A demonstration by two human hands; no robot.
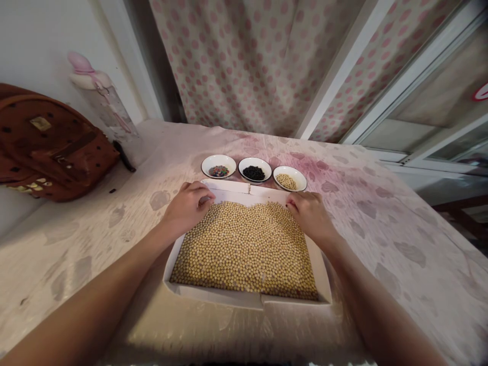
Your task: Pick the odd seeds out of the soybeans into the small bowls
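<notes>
A shallow white cardboard box point(324, 277) in front of me holds a broad layer of yellow soybeans point(244, 249). At its far left corner, my left hand point(190, 204) is closed on the side wall with curled fingers. My right hand point(309, 211) is closed in the same way at the far right corner, its fingertips partly hidden. The beans lie up to the near wall, and a strip of white shows along the far side. Beyond the box stand three small white bowls: one with multicoloured bits point(218, 171), one with black beans point(253, 173) and one with pale yellow beans point(286, 181).
A patterned tablecloth point(381, 223) covers the table. On the left are a brown backpack point(57, 147) and a clear bottle with a pink top point(107, 101). A dotted curtain point(247, 66) hangs behind the table, beside a white-framed sliding window point(427, 96).
</notes>
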